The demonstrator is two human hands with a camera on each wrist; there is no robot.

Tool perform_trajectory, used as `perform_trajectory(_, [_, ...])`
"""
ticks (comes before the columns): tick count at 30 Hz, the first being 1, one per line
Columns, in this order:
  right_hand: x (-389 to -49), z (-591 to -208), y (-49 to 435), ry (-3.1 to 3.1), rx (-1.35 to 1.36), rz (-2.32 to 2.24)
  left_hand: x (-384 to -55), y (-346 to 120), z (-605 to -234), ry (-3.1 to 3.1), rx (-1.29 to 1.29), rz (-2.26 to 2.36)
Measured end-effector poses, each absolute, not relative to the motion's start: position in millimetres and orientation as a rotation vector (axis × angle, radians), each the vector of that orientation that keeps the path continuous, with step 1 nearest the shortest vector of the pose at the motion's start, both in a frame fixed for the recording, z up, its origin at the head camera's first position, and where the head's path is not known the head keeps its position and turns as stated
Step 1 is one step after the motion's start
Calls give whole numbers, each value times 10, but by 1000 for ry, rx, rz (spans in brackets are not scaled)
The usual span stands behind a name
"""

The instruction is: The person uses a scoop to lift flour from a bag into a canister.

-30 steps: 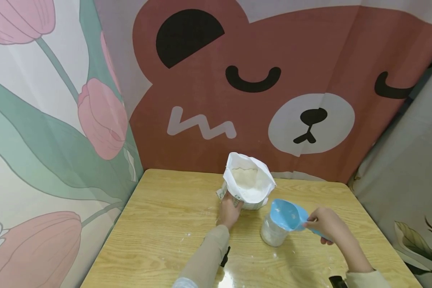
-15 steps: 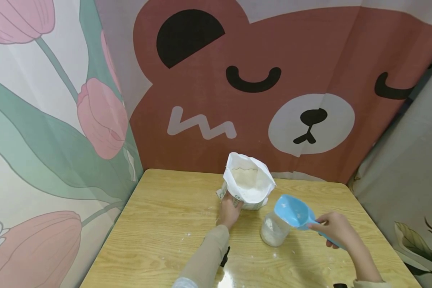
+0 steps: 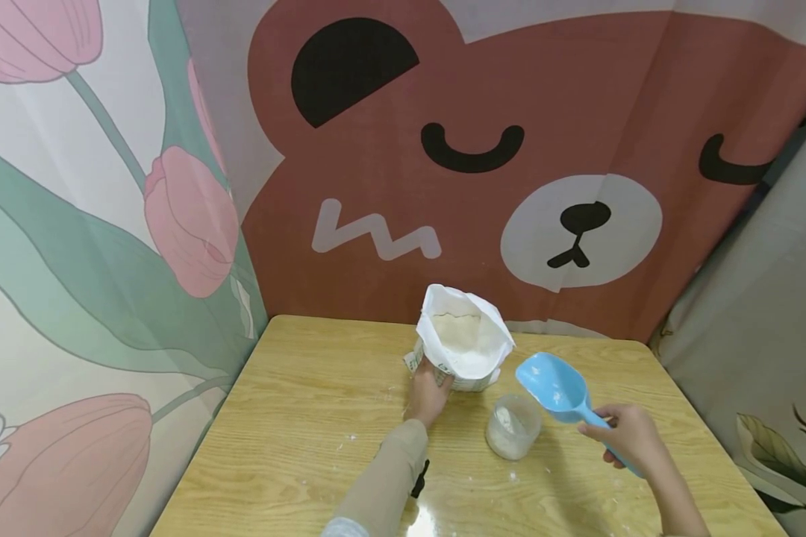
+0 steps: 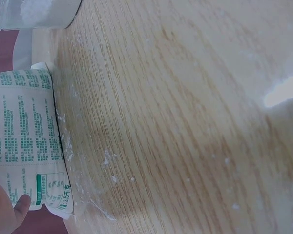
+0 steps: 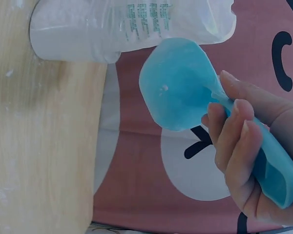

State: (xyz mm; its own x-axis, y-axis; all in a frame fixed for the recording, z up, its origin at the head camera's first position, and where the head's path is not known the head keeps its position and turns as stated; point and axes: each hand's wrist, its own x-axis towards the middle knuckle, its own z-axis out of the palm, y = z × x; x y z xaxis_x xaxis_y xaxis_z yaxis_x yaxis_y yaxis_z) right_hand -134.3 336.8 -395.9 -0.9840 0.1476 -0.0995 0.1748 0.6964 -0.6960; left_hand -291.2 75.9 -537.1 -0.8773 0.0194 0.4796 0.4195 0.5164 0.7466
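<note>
My right hand (image 3: 630, 436) grips the handle of a light blue scoop (image 3: 556, 384), its bowl turned up and holding only white specks. The scoop is in the air to the right of a clear jar (image 3: 513, 426), which has white powder in it. At the table's far side stands an open white bag (image 3: 466, 365) with pale powder inside; green print covers its wall in the left wrist view. My left hand (image 3: 430, 391) holds the bag's near left side, thumb against the printed wall (image 4: 24, 122). Its other fingers are mostly hidden.
A wooden table (image 3: 309, 418) carries scattered white powder specks. Behind it hangs a curtain (image 3: 376, 186) with a bear print, close to the table's back edge. A tulip-printed curtain (image 3: 195, 224) borders the left side.
The scoop has moved from over the jar's mouth up and to the right, uncovering the jar. My right hand has shifted right with it. The left hand and bag stay put.
</note>
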Motion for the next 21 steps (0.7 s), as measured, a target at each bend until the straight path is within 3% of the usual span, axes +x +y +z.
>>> perform_trajectory(21, [-1350, -4247, 3329, 2860, 397, -1388, -2894, 766, -5352, -2322, -380, -1377])
